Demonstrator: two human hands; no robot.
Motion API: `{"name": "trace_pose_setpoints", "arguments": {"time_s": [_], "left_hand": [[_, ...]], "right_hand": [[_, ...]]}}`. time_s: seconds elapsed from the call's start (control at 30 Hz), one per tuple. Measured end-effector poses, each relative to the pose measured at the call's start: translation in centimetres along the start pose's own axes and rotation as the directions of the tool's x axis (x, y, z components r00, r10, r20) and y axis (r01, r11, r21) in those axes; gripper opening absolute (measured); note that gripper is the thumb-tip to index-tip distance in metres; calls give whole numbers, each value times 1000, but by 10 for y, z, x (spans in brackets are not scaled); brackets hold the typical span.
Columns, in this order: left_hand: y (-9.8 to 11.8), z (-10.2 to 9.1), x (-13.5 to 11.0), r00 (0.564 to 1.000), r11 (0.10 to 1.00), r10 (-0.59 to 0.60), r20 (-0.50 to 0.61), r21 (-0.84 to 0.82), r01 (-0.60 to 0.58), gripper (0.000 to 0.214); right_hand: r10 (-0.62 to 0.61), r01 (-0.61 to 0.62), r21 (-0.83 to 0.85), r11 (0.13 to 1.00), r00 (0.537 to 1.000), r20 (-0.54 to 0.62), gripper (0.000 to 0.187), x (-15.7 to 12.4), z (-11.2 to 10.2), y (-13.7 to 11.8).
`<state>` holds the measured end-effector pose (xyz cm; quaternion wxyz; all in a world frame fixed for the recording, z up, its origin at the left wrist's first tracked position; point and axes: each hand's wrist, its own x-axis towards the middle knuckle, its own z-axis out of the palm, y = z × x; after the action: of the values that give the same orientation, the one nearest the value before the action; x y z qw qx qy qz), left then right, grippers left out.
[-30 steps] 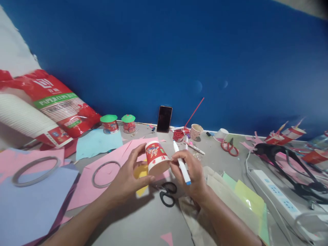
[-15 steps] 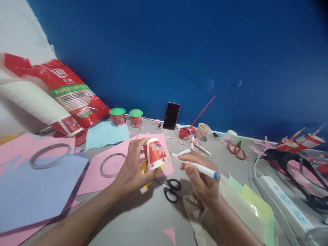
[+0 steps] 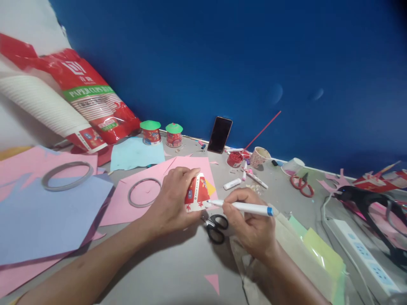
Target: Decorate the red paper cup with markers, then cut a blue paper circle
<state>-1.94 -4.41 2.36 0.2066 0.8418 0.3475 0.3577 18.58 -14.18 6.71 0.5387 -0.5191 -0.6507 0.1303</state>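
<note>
My left hand (image 3: 173,203) is wrapped round a red and white printed paper cup (image 3: 199,192), held above the table. In my right hand (image 3: 252,224) is a white marker (image 3: 246,206) with a blue end, gripped like a pen. Its tip is at the white band along the cup's lower edge; whether it touches I cannot tell. Black-handled scissors (image 3: 216,228) lie just below the cup, their blades partly hidden by my left hand. A yellow piece of paper (image 3: 210,187) shows behind the cup, over pink paper (image 3: 122,207).
At the left are blue paper (image 3: 47,224), tape rings (image 3: 67,176), stacked cups (image 3: 38,101) and a paper-cup bag (image 3: 92,97). Two green-topped cups (image 3: 151,132), a phone (image 3: 220,134) and red-handled scissors (image 3: 302,185) stand or lie farther back. A power strip (image 3: 365,254) is at right.
My left hand has turned the cup so a different part of its print faces me. The marker's tip has come from apart to the cup's lower edge. The view has shifted slightly.
</note>
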Motion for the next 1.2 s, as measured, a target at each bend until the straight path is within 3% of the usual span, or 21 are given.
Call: {"name": "trace_pose_setpoints", "arguments": {"time_s": [0.27, 0.53, 0.73, 1.2], "left_hand": [[5, -4, 0, 998, 997, 63, -20, 50, -62, 80], [8, -4, -1, 999, 999, 34, -8, -25, -34, 80], [3, 3, -6, 990, 992, 126, -68, 25, -124, 78], [7, -2, -5, 991, 990, 134, -33, 48, -132, 77]], "right_hand": [[-59, 57, 33, 998, 996, 60, 16, 3, -1, -5], [-66, 66, -1, 998, 996, 54, 16, 2, -1, -3], [-104, 105, 3, 995, 992, 75, 16, 4, 0, -6], [-161, 164, -18, 986, 982, 103, 17, 6, -1, -6]]}}
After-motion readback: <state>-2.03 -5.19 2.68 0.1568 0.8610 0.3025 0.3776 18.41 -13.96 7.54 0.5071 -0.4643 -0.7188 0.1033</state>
